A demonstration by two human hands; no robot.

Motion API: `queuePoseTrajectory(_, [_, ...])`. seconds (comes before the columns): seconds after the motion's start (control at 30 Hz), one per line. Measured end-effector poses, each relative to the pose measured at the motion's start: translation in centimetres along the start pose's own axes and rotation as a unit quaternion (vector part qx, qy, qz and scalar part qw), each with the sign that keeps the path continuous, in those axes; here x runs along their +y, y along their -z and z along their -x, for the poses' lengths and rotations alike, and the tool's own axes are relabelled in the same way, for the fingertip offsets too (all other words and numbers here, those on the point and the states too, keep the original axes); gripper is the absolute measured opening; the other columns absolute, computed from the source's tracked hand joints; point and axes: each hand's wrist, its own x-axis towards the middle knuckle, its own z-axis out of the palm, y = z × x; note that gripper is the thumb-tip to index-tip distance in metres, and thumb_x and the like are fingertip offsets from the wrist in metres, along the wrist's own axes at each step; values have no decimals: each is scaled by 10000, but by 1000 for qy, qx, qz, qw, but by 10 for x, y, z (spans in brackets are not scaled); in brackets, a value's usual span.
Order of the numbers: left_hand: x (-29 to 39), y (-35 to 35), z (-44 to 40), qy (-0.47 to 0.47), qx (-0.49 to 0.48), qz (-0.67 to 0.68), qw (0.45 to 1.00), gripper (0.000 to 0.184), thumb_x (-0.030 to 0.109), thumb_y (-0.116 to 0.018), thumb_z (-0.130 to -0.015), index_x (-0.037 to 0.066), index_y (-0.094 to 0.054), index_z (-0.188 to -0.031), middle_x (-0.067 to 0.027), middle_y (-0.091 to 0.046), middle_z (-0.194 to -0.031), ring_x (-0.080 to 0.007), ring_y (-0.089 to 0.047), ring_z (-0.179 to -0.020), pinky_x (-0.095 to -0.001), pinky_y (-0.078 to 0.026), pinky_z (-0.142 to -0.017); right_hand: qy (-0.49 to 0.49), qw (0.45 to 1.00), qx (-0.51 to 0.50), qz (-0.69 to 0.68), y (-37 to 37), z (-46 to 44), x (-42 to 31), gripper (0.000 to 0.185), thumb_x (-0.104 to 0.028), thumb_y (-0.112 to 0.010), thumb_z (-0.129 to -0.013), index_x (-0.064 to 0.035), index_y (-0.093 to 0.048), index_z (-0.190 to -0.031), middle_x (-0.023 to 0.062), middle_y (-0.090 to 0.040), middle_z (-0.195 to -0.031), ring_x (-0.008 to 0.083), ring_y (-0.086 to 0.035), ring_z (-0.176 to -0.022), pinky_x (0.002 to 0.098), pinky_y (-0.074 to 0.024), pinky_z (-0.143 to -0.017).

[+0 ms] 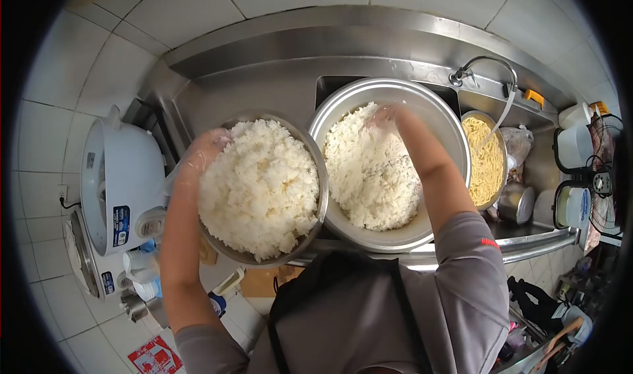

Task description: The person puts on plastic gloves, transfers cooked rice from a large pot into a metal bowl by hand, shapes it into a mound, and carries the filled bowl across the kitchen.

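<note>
Heaped white rice (257, 183) fills a metal bowl (322, 189) on the left of the counter. At that bowl's left rim is my left hand (210, 146), in a clear plastic glove, its fingers closed over the edge against the rice. To the right stands a large metal pot (432, 232) with more rice (369, 176) inside. My right hand (386, 117) reaches into the pot's far side and touches the rice there. Its fingers are blurred and partly hidden, so their grip does not show.
Right of the pot, a metal bowl of noodles (484, 160) sits in the sink under a curved faucet (498, 61). A metal container (516, 202) and a plastic bag (517, 143) lie beside it. A white rice cooker (125, 176) stands at far left.
</note>
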Motion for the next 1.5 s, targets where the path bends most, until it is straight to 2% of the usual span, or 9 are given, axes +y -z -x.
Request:
queuePoseTrajectory(0.23, [22, 28, 29, -59, 77, -54, 994, 547, 347, -688, -822, 96, -544, -1287, -134, -646, -1076, -198, -604, -999, -311, -436, -906, -17, 983, -131, 128, -61, 34, 44, 662, -89, -677, -794, -65, -391, -1391, 206, -628, -1127, 311, -584, -1096, 449, -443, -956])
queuePoseTrajectory(0.37, [12, 30, 47, -127, 120, -43, 984, 675, 401, -718, -785, 99, -488, -1343, -208, -557, -1238, -271, -532, -1170, -334, -387, -1000, 274, 860, -189, 386, -76, 51, 90, 804, -65, -712, -741, -167, -326, -1439, 158, -604, -1201, 306, -527, -1179, 471, -405, -1000])
queuePoseTrajectory(0.47, [51, 18, 92, -133, 165, -60, 975, 706, 385, -734, -769, 131, -461, -1368, -148, -501, -1318, -272, -490, -1207, -349, -365, -1030, 113, 963, -238, 52, -83, 30, 136, 780, -149, -747, -718, -186, -389, -1410, 106, -551, -1295, 285, -423, -1281, 480, -349, -1040])
queuePoseTrajectory(0.57, [69, -4, 119, -236, 205, -26, 949, 749, 381, -779, -715, 143, -477, -1357, -125, -477, -1337, -273, -456, -1240, -362, -353, -1046, 263, 955, -111, -77, -103, 58, 141, 641, -340, -773, -704, -163, -558, -1281, 87, -514, -1342, 260, -384, -1304, 450, -328, -1052])
queuePoseTrajectory(0.63, [84, -18, 134, -287, 226, 6, 931, 774, 384, -798, -686, 146, -485, -1352, -114, -474, -1336, -275, -443, -1252, -366, -338, -1057, -109, 977, 34, -183, -121, 106, 75, 582, -313, -757, -734, -131, -574, -1256, 106, -498, -1351, 279, -474, -1233, 422, -376, -1040])
queuePoseTrajectory(0.8, [107, -37, 160, -360, 259, 55, 895, 799, 387, -811, -667, 115, -486, -1345, -118, -468, -1343, -298, -423, -1265, -394, -335, -1065, 74, 911, 68, -401, -130, 100, 108, 556, -423, -693, -786, -160, -551, -1255, 122, -534, -1297, 308, -568, -1094, 502, -514, -840])
queuePoseTrajectory(1.03, [106, -58, 177, -408, 317, 104, 850, 796, 375, -784, -721, 52, -441, -1364, -178, -440, -1349, -326, -406, -1273, -414, -338, -1058, 240, 681, -20, -692, -114, 156, 42, 571, -353, -522, -899, -22, -425, -1355, 161, -534, -1301, 321, -549, -1152, 462, -418, -1020])
queuePoseTrajectory(1.2, [98, -60, 190, -311, 326, 192, 872, 723, 432, -700, -792, 88, -442, -1373, -163, -433, -1372, -324, -373, -1305, -431, -293, -1090, 338, 682, -60, -646, -104, 185, -7, 541, -339, -507, -904, -18, -446, -1334, 176, -541, -1286, 322, -568, -1129, 447, -437, -1008])
queuePoseTrajectory(1.5, [45, -92, 158, -142, 309, -140, 930, 569, 380, -632, -817, 171, -501, -1330, -47, -439, -1405, -272, -280, -1371, -490, -94, -1148, 319, 724, -48, -610, -139, 193, -135, 544, -270, -647, -835, -7, -485, -1283, 189, -590, -1202, 294, -600, -1086, 436, -498, -936])
